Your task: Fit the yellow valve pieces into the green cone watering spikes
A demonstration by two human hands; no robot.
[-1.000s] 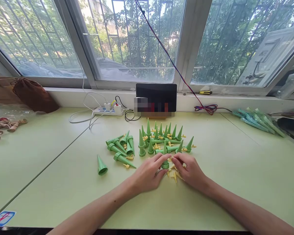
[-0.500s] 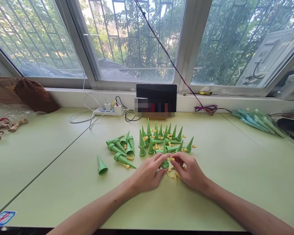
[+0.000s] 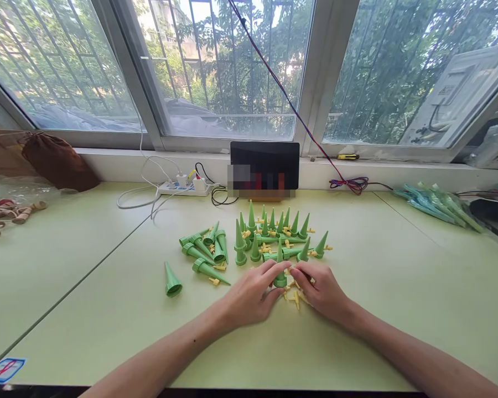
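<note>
An upright green cone [image 3: 280,276] stands on the table, with my left hand [image 3: 255,293] gripping its left side and base. My right hand [image 3: 321,287] is pinched at the cone's right side, on a small yellow piece mostly hidden by the fingertips. Loose yellow connectors [image 3: 296,300] lie just below the hands. Behind them stand several upright green cones [image 3: 251,216], some with yellow connectors. A heap of green cones [image 3: 199,251] lies to the left, and a single cone [image 3: 173,283] rests farther left.
A dark screen [image 3: 269,163] stands by the window behind the cones. A power strip [image 3: 185,189] with cables is left of it. Bagged blue and green items [image 3: 437,207] lie at the right, wooden pieces [image 3: 22,214] and a brown pouch [image 3: 60,163] at the left.
My right fingertips have closed in on the cone's side, and the yellow piece between them is now mostly covered. My left hand has stayed nearly still.
</note>
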